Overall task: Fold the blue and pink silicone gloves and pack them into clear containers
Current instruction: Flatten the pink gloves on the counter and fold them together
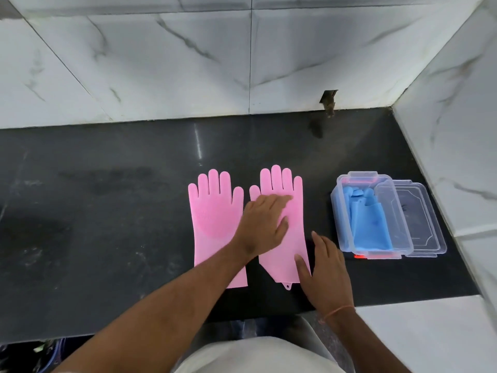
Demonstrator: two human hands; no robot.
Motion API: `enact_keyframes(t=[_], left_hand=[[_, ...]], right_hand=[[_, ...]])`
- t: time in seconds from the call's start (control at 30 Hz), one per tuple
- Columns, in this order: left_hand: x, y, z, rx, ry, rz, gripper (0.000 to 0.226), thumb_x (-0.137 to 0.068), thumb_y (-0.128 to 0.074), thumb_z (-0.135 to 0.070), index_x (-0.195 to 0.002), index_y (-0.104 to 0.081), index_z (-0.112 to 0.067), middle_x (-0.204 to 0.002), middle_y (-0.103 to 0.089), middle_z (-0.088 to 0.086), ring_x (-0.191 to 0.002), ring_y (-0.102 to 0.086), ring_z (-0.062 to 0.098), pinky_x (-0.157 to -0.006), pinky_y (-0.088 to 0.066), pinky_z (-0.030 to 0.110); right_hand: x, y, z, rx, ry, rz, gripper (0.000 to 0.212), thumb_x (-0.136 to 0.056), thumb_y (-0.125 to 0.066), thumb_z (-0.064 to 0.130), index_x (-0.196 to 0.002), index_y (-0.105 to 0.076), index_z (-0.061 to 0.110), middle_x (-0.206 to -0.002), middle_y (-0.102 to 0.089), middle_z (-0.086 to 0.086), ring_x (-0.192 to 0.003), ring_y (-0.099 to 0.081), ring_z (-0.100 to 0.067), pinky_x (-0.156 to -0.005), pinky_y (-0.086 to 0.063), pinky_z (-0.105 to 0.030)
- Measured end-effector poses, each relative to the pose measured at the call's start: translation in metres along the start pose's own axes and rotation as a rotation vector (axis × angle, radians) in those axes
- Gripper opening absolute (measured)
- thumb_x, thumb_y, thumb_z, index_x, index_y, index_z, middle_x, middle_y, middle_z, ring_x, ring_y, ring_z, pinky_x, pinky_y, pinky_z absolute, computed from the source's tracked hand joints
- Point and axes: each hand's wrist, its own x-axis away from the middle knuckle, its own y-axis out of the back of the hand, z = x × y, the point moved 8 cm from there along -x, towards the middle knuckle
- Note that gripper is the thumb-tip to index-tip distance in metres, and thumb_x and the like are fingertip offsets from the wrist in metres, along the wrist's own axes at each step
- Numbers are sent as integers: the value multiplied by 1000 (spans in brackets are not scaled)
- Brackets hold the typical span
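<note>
Lying flat, two pink gloves (215,219) (unfolded), both hands (265,224) on one

The work surface is a dark polished stone counter (107,211) with faint smudges and a bright streak of reflected light. White marble-pattern tiles (161,63) with grey veining cover the rear wall. A matching side wall (462,130) meets it at the right corner. A small dark notch (328,99) interrupts the rear wall's base.

a home kitchen: dark stone counter (107,211), marble-look wall tiles (161,63).
</note>
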Motion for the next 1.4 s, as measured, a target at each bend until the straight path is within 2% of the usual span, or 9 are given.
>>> enact_keyframes(t=[0.13, 0.33, 0.6, 0.7, 0.77, 0.83, 0.97, 1.13, 1.4], left_hand=[[-44, -23, -28, -60, 45, 30, 52, -102, -65, -44, -149, -61, -20, -139, -72, 3, -118, -70, 25, -101, -62, 49], [-72, -56, -15, -147, 364, 175, 96, -92, -80, -61, -164, -39, -15, -160, -55, 8, -138, -61, 33, -110, -56, 44], [-66, -37, -1, 169, 498, 67, 46, -102, -68, -8, -146, -55, -8, -132, -70, 11, -111, -73, 30, -92, -61, 35], [-59, -25, 13, 370, 573, 29, 40, -103, -62, -8, -142, -58, -11, -122, -70, 9, -105, -70, 26, -78, -50, 20], [-53, -13, 27, 466, 633, 6, 41, -105, -55, -14, -146, -57, -16, -125, -69, 2, -109, -66, 22, -87, -50, 23], [-49, 1, 41, 531, 665, -22, 40, -107, -53, -20, -147, -56, -19, -127, -68, -3, -110, -67, 19, -98, -57, 34], [-35, 31, 69, 614, 657, -121, 27, -110, -51, -30, -131, -63, -19, -117, -72, -2, -105, -71, 17, -84, -60, 32], [-7, 76, 124, 701, 699, -256, 31, -109, -55, -39, -96, -67, -13, -89, -69, 2, -81, -68, 20, -73, -64, 41], [51, 107, 199, 417, 794, -177, 29, -110, -51, -39, -94, -64, -19, -91, -72, 4, -72, -72, 20, -53, -64, 34]], right_hand=[[15, 0, -28, -18, -125, 80, 75, -98, -62, 59, -158, -44, 18, -150, -55, -5, -135, -55, -25, -112, -48, -42], [19, -11, -32, -267, -256, 120, 57, -89, -78, 53, -137, -61, 25, -110, -66, 14, -97, -64, -8, -87, -54, -28], [14, -24, -20, -436, -276, 172, 9, -95, -75, 39, -99, -67, 36, -93, -71, 19, -84, -68, -7, -82, -59, -23], [20, -16, -5, -520, -193, 95, 9, -97, -68, 33, -89, -66, 37, -90, -71, 18, -84, -71, -8, -66, -52, -13], [26, -13, 10, -577, -119, 48, 10, -96, -67, 29, -90, -65, 36, -89, -72, 17, -85, -70, -5, -61, -53, -13], [32, -12, 30, -587, -32, 33, 13, -96, -68, 26, -93, -63, 37, -92, -71, 17, -88, -70, -4, -66, -56, -15], [42, -8, 76, -530, 180, -21, 18, -93, -65, 25, -109, -67, 34, -100, -67, 22, -95, -66, -1, -84, -52, -12], [56, -12, 138, -332, 467, -61, 37, -92, -56, 33, -121, -77, 23, -104, -67, 13, -91, -58, 0, -86, -48, -13], [79, -49, 188, -38, 786, 23, 41, -95, -53, 24, -130, -75, 20, -100, -65, 3, -91, -60, -17, -76, -54, -29]])
